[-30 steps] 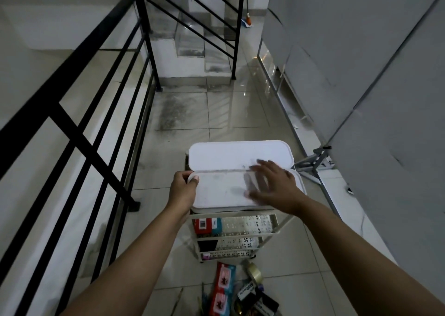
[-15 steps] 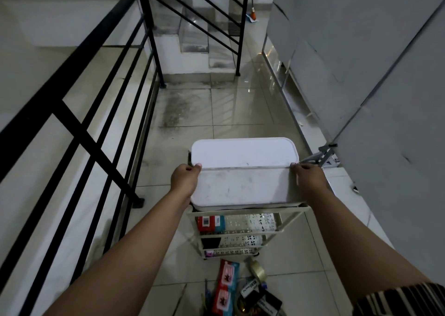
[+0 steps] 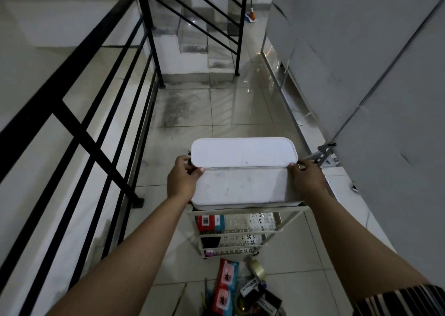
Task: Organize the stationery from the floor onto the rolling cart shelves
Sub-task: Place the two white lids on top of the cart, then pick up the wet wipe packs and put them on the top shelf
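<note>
On top of the cart (image 3: 243,221), both hands grip the white lid (image 3: 243,171): left hand (image 3: 182,179), right hand (image 3: 307,179). Lift evenly, w/o tilting.

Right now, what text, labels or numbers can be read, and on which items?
Nothing reads with certainty.
Black-and-white label of the tape pack on the floor: bold letters, blurred.
Red packet with barcode on the white cart's shelf: print too small.
Red-and-blue floor packet: black figures only.

Left hand (image 3: 183,179), right hand (image 3: 307,179) on cart lid (image 3: 243,168)
</note>
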